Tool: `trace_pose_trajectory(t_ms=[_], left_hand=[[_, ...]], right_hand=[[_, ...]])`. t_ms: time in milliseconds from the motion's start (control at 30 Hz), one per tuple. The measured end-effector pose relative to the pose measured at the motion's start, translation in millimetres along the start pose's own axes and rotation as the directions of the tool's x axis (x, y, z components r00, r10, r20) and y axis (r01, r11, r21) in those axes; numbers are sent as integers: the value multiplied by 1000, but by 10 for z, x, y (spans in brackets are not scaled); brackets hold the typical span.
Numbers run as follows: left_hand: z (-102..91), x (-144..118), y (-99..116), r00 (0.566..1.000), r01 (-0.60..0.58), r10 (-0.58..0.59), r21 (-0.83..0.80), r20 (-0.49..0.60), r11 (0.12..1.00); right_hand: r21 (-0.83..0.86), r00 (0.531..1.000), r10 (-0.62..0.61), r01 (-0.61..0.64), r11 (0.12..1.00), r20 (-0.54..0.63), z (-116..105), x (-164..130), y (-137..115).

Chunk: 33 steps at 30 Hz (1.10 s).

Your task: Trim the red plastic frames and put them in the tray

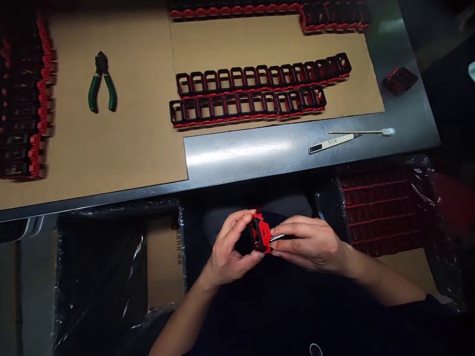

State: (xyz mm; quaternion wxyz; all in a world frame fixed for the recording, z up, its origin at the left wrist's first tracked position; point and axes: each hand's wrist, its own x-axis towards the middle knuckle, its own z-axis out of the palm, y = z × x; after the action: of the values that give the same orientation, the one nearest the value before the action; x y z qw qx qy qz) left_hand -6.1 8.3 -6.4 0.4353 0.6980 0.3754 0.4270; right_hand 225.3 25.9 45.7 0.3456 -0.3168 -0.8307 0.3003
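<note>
My left hand is closed round a small red-and-black plastic frame, its thumb below and fingers above, held over my lap in front of the bench. Pinched in my right hand is a thin silver metal tool, whose kind I cannot make out. Its end is at the red side of the frame, partly hidden by the fingertips. My right fingertips are also close against that red side.
Two rows of similar frames stand on cardboard over the metal bench. Green-handled cutting pliers, a cotton swab, a white-handled tool and a single frame lie there too. Plastic-lined boxes flank my lap.
</note>
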Motion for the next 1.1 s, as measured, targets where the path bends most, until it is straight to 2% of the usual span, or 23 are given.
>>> trace_pose_trajectory(t_ms=[200, 633, 767, 833, 933, 1033, 1100], left_hand=[[-26, 6, 32, 1000, 13, -14, 23, 28, 1000], [16, -44, 6, 996, 86, -86, 29, 3, 996], [60, -62, -26, 995, 89, -88, 14, -50, 996], [87, -67, -38, 993, 76, -80, -47, -86, 996], [123, -85, -45, 982, 55, -100, -263, -159, 963], [148, -127, -41, 948, 68, -215, -511, -234, 857], [156, -167, -39, 922, 61, -280, -612, -269, 789]], right_hand=[[23, 1000, 0, -1, 1000, 11, 20, -7, 0], [18, 999, -36, 36, 999, 2, 51, 3, -6], [-11, 999, -43, 43, 999, -24, 79, 8, -10], [-26, 998, -35, 34, 999, -49, 82, 22, -18], [-19, 994, -11, 8, 1000, -112, 53, 95, -16], [-63, 985, 25, -36, 997, -170, 20, 261, 107], [-135, 973, 38, -70, 988, -229, 31, 416, 303]])
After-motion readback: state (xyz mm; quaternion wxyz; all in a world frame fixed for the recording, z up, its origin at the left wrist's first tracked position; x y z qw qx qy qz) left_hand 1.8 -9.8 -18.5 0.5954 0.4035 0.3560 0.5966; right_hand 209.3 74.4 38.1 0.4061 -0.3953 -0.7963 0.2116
